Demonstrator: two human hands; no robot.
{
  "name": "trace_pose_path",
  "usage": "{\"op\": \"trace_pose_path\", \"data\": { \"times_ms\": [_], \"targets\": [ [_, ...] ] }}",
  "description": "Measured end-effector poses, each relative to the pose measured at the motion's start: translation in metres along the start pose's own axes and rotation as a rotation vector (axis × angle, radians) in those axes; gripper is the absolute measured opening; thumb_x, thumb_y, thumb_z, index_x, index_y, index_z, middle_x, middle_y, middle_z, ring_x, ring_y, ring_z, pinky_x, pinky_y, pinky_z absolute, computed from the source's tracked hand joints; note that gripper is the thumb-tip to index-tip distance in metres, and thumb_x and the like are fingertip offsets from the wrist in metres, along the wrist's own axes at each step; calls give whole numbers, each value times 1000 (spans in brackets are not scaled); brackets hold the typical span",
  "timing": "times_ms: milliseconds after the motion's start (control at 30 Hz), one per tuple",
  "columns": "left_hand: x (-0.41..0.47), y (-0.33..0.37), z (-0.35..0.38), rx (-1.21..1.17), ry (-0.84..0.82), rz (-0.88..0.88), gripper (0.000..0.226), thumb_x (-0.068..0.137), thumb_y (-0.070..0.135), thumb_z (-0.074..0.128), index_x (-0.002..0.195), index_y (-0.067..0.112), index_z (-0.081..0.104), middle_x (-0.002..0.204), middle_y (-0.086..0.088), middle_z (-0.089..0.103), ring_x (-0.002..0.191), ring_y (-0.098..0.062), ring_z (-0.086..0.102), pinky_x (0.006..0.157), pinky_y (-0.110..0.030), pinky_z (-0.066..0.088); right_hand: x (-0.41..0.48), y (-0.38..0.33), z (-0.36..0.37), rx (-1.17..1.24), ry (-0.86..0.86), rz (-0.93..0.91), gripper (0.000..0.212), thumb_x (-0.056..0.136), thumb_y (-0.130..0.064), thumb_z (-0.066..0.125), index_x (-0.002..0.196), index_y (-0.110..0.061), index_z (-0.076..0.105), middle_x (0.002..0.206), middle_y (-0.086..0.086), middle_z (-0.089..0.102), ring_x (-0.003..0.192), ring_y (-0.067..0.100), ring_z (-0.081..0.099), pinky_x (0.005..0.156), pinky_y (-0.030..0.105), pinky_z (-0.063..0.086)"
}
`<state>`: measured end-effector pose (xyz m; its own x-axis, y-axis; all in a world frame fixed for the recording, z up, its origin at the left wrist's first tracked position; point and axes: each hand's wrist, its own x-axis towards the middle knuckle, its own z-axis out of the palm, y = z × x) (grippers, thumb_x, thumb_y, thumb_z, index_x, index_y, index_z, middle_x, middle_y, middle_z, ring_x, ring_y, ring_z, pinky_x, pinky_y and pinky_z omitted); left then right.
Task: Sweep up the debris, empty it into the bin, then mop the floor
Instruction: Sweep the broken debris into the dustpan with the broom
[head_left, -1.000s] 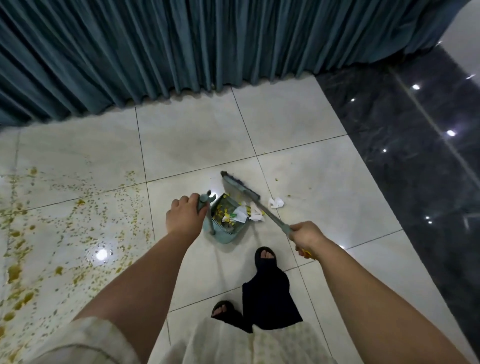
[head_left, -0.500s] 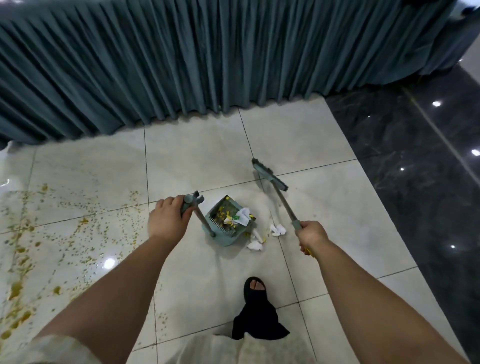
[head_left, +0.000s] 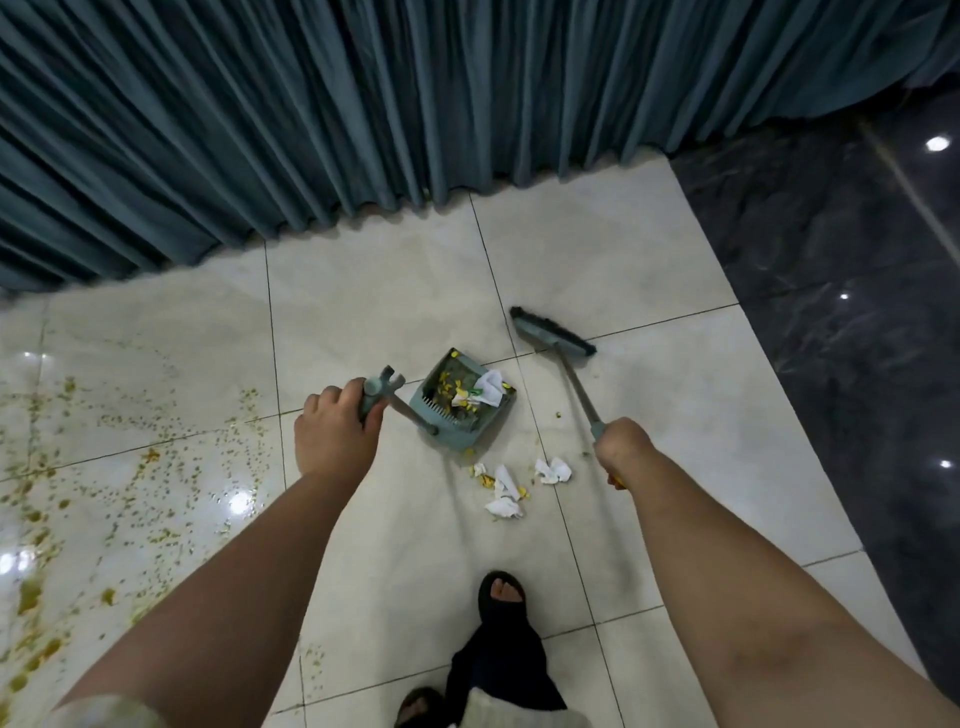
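the pleated curtain (head_left: 363, 104) is deep teal. the floor tiles (head_left: 649, 260) are glossy cream with thin dark grout lines. the marble strip (head_left: 831, 260) at the right is black with faint grey veining. the dustpan (head_left: 467, 437) is dusty blue-green, its contents white and yellow. the broom (head_left: 550, 338) has a blue-green head, dark bristles and a grey shaft. the paper scraps (head_left: 553, 470) are white. mustard-yellow spatter (head_left: 156, 457) speckles the left tiles. the sandal (head_left: 498, 597) is black.

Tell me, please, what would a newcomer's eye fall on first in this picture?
Mid-floor, the left hand grips the handle of a teal dustpan already loaded with debris, while the right hand holds a broom with its head beyond the pan. Crumpled white tissues lie loose on the floor just nearer than the pan, and yellow spatter stains it at far left.
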<state>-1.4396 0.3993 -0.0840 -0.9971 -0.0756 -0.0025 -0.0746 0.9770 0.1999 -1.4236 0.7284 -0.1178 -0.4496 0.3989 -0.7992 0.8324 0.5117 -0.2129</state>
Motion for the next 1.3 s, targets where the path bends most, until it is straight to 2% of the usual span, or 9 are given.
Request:
{"op": "trace_pose_path", "data": {
  "times_ms": [100, 267, 400, 500, 600, 733, 1033, 1167, 1300],
  "targets": [
    [-4, 2, -4, 40, -32, -9, 33, 90, 36, 62, 109, 9, 63, 91, -15, 65, 85, -38, 55, 67, -42, 44, -22, 10, -3, -21, -60, 27, 27, 98, -17, 42, 105, 5, 56, 68, 21, 56, 49, 26, 53, 47, 27, 43],
    [-19, 1, -16, 35, -64, -53, 35, 92, 40, 56, 114, 13, 62, 98, -14, 64, 92, -38, 54, 72, -43, 44, -53, 13, -48, 6, -95, 37, 33, 95, -29, 52, 97, 4, 59, 67, 17, 54, 47, 22, 47, 43, 21, 36],
    [-31, -8, -19, 19, -60, -72, 36, 91, 39, 58, 114, 12, 63, 97, -14, 64, 91, -37, 55, 72, -42, 45, -55, 20, -54, 88, -21, -18, 38, 95, -30, 51, 106, 5, 64, 70, 17, 57, 49, 24, 50, 48, 27, 42],
    [-40, -25, -16, 23, -50, -89, 36, 90, 39, 59, 112, 11, 63, 95, -15, 64, 90, -38, 54, 71, -43, 46, -39, 8, -33, 98, 21, -69, 36, 98, -26, 46, 110, 3, 64, 64, 15, 56, 45, 24, 52, 46, 25, 43],
    [-53, -42, -11, 20, -30, -103, 35, 90, 37, 61, 110, 9, 63, 93, -16, 62, 88, -38, 53, 71, -44, 46, -24, 1, -7, 69, 44, -89, 28, 95, -15, 50, 114, 3, 61, 66, 17, 57, 48, 26, 55, 44, 26, 44],
    [-77, -65, -13, 4, -15, -101, 35, 90, 37, 61, 113, 9, 63, 93, -15, 62, 88, -37, 53, 72, -43, 45, -32, 21, 29, -27, -23, -49, 23, 94, -9, 54, 109, 8, 61, 65, 19, 55, 49, 27, 54, 46, 29, 45],
    [-159, -126, -38, 4, -61, -40, 36, 92, 43, 55, 113, 15, 62, 96, -11, 63, 91, -34, 54, 70, -40, 45, -157, 86, 117, -93, -169, -12, 22, 91, -16, 51, 106, 0, 53, 73, 20, 57, 54, 26, 56, 49, 26, 43],
    [-197, -152, -47, 22, -95, 1, 33, 93, 41, 52, 114, 18, 60, 99, -8, 63, 93, -32, 54, 70, -40, 44, -208, 102, 136, -33, -94, -1, 17, 90, -18, 54, 92, -1, 52, 68, 19, 56, 50, 23, 52, 44, 21, 38],
    [-223, -165, -48, 6, -129, 39, 33, 93, 40, 53, 114, 17, 60, 99, -9, 63, 93, -33, 55, 72, -40, 45, -242, 131, 156, 149, -25, 15, 25, 93, -25, 55, 95, -1, 62, 69, 18, 56, 46, 22, 47, 41, 19, 35]
  ]
}}
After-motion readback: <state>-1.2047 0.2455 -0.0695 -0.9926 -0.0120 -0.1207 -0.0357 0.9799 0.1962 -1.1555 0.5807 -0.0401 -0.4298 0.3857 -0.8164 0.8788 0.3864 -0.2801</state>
